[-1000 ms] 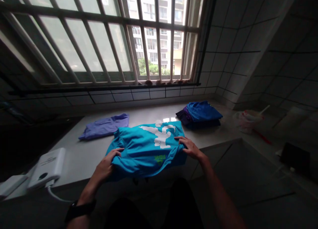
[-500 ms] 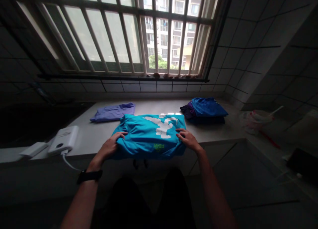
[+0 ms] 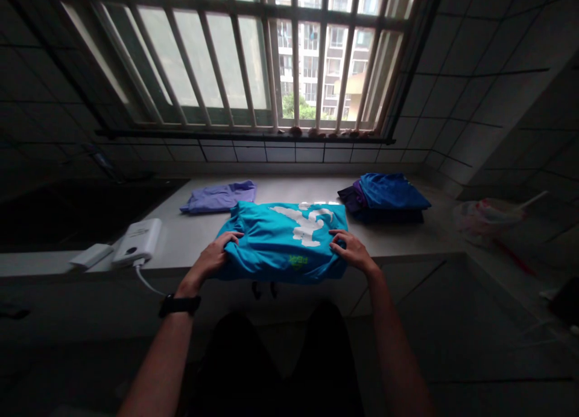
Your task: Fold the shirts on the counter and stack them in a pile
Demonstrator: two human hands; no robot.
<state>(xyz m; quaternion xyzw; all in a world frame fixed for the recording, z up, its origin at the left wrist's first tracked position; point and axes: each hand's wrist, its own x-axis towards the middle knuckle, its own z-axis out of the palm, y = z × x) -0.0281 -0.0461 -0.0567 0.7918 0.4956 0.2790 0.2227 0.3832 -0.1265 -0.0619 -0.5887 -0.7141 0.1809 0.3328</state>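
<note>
The left hand (image 3: 208, 257) and right hand (image 3: 353, 252), fingers curled, grip opposite sides of the cyan T-shirt (image 3: 283, 242), with a lavender garment (image 3: 219, 197) and folded blue stack (image 3: 389, 192) behind it.

"What's on the arms?"

"One thing: a black strap (image 3: 180, 305) around the left wrist (image 3: 186, 286), with a wider, flat section on top. It's probably a watch or fitness band, but the shade makes that hard to confirm."

"And the rest of the arms?"

"The left forearm (image 3: 156, 362) and right forearm (image 3: 398, 350) are bare, and so are the left hand (image 3: 210, 257) and right hand (image 3: 355, 252)."

"Anything lower down?"

"Black clothing (image 3: 271, 369) covers both legs at the bottom of the view. It's too dim to tell trousers from shorts, or to pick out any seams."
</note>
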